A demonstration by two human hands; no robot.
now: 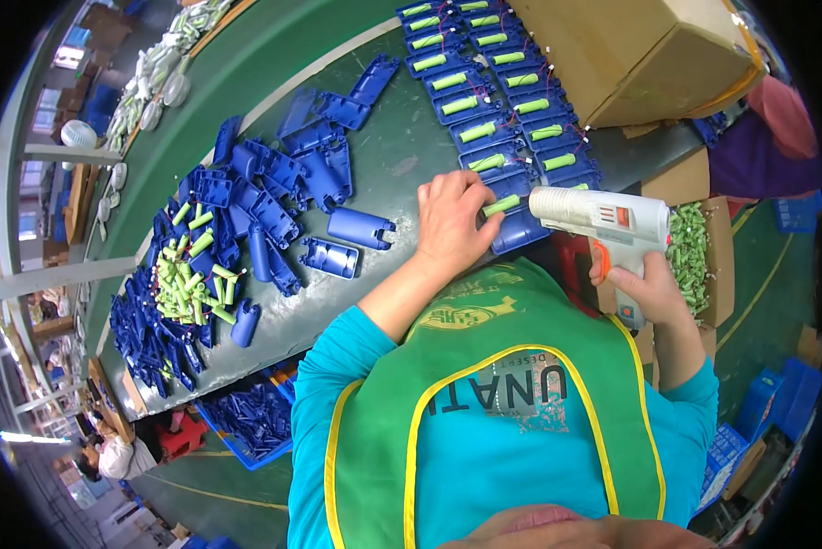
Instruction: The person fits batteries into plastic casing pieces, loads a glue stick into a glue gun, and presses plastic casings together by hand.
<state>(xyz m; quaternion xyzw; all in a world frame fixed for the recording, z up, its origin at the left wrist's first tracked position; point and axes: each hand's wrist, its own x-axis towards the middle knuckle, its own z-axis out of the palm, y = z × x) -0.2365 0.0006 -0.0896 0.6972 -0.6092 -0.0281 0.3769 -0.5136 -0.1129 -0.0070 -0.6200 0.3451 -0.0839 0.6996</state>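
Green workbench (pixel 397 137): the right hand (pixel 647 279) closed around a white glue gun (pixel 603 216), nozzle (pixel 537 202) beside a green battery cell (pixel 502 206) in a blue shell (pixel 521 231). The half-curled left hand (pixel 452 218), grip unclear, risked burns if a hot nozzle slipped.

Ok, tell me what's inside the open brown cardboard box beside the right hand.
Light-green cylinders show in the open brown cardboard box; anything beneath their top layer or behind the right hand is covered.
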